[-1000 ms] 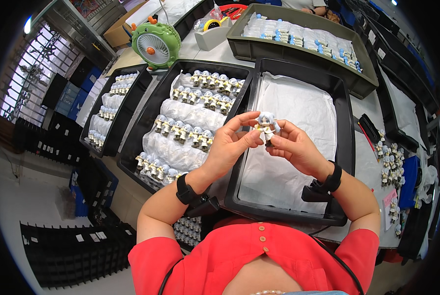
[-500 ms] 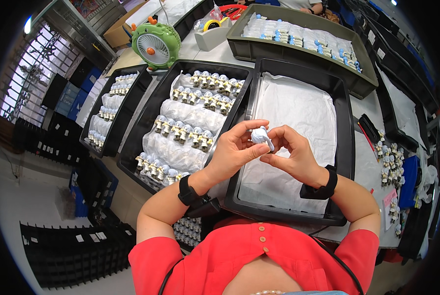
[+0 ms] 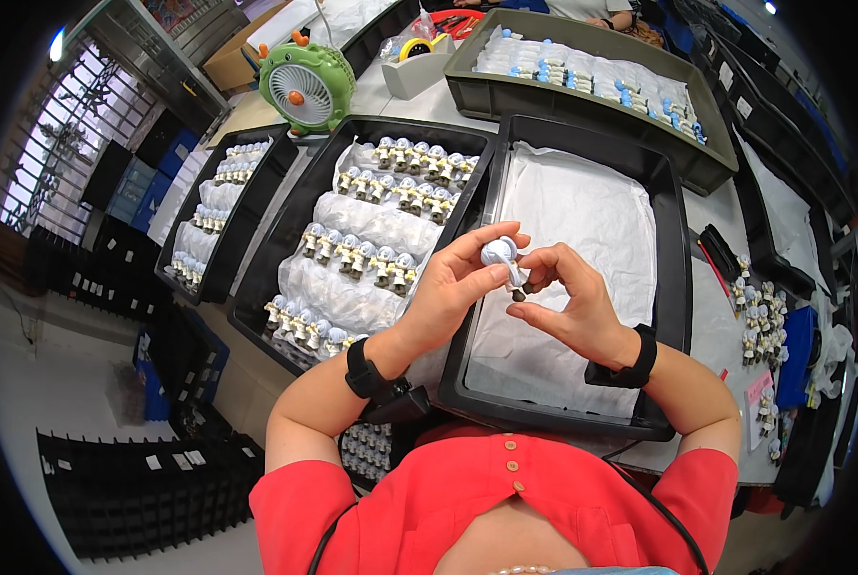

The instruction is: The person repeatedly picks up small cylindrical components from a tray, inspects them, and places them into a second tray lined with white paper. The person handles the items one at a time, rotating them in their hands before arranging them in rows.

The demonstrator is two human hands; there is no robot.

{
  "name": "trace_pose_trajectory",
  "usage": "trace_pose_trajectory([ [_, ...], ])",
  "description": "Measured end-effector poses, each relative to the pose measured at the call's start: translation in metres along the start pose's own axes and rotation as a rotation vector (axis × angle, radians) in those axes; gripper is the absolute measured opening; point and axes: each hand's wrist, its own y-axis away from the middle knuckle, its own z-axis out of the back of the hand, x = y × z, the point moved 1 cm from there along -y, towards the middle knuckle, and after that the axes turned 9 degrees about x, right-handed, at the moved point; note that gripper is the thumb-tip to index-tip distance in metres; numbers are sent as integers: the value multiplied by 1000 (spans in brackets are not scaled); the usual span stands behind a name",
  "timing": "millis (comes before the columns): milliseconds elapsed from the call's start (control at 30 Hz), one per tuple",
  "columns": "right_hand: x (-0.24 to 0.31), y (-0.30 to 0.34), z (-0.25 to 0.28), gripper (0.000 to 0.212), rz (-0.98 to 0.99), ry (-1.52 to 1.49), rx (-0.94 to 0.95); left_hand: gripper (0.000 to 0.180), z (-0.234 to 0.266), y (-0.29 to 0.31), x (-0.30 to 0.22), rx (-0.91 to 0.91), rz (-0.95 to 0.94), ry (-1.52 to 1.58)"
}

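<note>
Between my two hands is a small figurine [image 3: 499, 253] with a pale blue-white head and dark feet. My left hand [image 3: 453, 286] grips it by the head and side with thumb and fingers. The fingers of my right hand [image 3: 572, 295] pinch around its lower part, near the feet. Both hands hover over a black tray [image 3: 683, 287] lined with a white paper sheet [image 3: 579, 206]. To the left, a second black tray [image 3: 290, 216] holds rows of similar figurines [image 3: 357, 257] on white wrapping.
A green fan [image 3: 304, 86] stands behind the trays, beside a tape dispenser [image 3: 419, 72]. At the back, an olive crate [image 3: 592, 101] holds blue-topped figurines. Loose figurines [image 3: 759, 316] lie on the right of the table. Another black tray [image 3: 232, 225] is at far left.
The figurine has been turned in my fingers, so its rounded head and dark feet now show. My hands stay over the same tray.
</note>
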Motion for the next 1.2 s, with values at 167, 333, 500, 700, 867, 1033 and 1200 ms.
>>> trace_pose_trajectory([
  [167, 1, -1, 2, 41, -5, 29, -13, 49, 2, 0, 0, 17, 0, 121],
  [333, 1, -1, 0, 36, -3, -2, -23, 50, 4, 0, 1, 41, 12, 166],
  [500, 1, 0, 2, 31, -23, -60, -13, 52, -1, 0, -1, 28, 23, 99],
  [700, 0, -1, 2, 31, 2, -72, -18, 56, 1, -2, 2, 32, 15, -2],
  [867, -9, -1, 0, 29, -30, -72, -42, 48, 8, -2, -6, -157, 81, 48],
  [1033, -5, 0, 4, 23, -27, -66, -9, 39, 67, -17, -39, -318, 187, -146],
  [1200, 2, 0, 9, 19, -19, -76, 16, 37, 214, -65, -60, -536, 36, -1036],
])
